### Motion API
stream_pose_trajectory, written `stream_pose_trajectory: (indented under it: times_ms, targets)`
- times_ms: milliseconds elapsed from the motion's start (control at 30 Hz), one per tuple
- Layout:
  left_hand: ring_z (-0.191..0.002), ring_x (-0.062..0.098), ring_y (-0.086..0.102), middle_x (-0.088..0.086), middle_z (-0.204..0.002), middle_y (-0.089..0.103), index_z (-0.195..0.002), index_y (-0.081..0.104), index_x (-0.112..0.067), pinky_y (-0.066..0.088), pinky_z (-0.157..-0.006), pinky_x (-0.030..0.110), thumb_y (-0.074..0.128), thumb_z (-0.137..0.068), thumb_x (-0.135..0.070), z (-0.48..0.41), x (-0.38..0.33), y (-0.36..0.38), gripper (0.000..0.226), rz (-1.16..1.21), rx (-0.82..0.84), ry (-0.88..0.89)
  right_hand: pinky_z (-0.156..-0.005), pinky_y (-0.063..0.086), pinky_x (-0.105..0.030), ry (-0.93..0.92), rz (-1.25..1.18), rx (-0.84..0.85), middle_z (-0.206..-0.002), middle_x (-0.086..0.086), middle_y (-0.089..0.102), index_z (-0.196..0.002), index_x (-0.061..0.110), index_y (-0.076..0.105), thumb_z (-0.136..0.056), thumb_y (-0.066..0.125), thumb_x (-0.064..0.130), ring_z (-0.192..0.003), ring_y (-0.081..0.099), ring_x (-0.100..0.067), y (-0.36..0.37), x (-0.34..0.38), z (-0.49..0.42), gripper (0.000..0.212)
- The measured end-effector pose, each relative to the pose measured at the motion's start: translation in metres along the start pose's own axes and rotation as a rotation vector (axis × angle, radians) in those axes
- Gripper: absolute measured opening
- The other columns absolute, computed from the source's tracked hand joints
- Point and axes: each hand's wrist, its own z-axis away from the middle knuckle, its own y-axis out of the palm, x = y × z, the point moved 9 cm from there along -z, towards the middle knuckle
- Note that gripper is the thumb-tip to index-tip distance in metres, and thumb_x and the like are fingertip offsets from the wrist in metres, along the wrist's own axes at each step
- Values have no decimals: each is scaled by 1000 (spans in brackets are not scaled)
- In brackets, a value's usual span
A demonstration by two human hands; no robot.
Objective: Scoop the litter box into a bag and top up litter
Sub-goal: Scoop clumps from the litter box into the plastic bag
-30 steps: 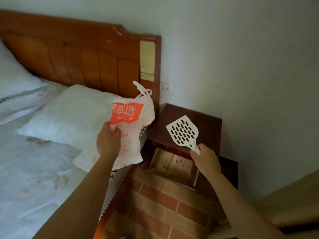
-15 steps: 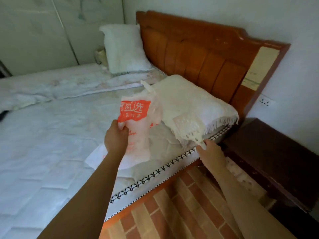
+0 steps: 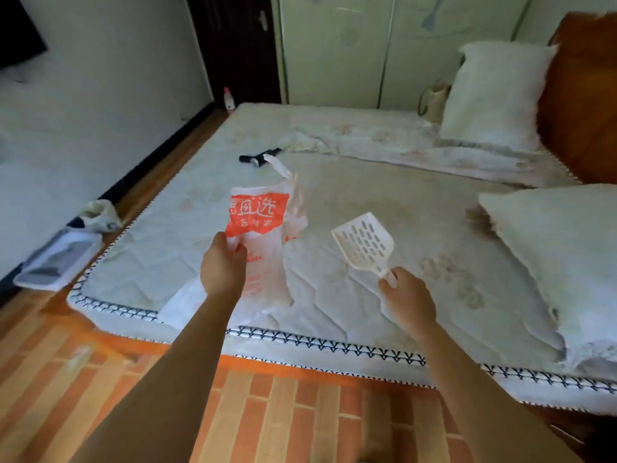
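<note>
Bedroom, dim light.
Bed [image 3: 367,202] on brick-pattern floor [image 3: 267,412]; wooden headboard [image 3: 581,105], pale wardrobe [image 3: 367,51], dark door [image 3: 240,45].

Both bare forearms reach forward from the bottom of the view, well apart. The left hand [image 3: 223,270] is raised, its back to the camera, fingers curled and pinched closed around thin plastic. The right hand [image 3: 409,300] sits slightly lower and to the right, fingers wrapped around a slim handle, thumb along its side.
</note>
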Motion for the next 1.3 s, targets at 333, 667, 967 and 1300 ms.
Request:
stream_pose_trajectory:
  times_ms: [333, 667, 967, 1300]
  targets:
    - [-82, 38, 58, 18, -92, 64, -102, 53, -3, 39, -62, 34, 47, -90, -16, 51, 137, -144, 18, -108, -359, -374, -46, 28, -23, -389, 42, 285, -75, -5, 54, -93, 14, 50, -90, 48, 23, -66, 50, -27, 96, 152, 8, 10]
    - [-84, 34, 60, 9, -88, 62, -105, 55, -5, 40, -64, 33, 46, -90, -18, 156, 223, -227, 22, -180, -643, -712, -45, 24, -24, -686, 110, 507, -64, 2, 47, -93, 9, 52, -89, 47, 22, -59, 45, -22, 180, 229, 71, 14]
    - [-88, 40, 60, 23, -98, 64, -106, 53, 2, 38, -67, 32, 44, -92, -15, 192, 284, -291, 23, -253, -714, -811, -45, 26, -20, -826, 147, 569, -81, 1, 56, -99, 10, 54, -92, 49, 26, -53, 45, -10, 242, 289, 132, 18]
    - [-83, 39, 61, 22, -94, 64, -105, 52, 1, 49, -70, 39, 44, -93, -18, 174, 359, -352, 24, -234, -712, -805, -60, 51, -36, -825, 171, 603, -87, -6, 66, -96, 14, 55, -88, 49, 27, -72, 63, -27, 304, 338, 186, 16]
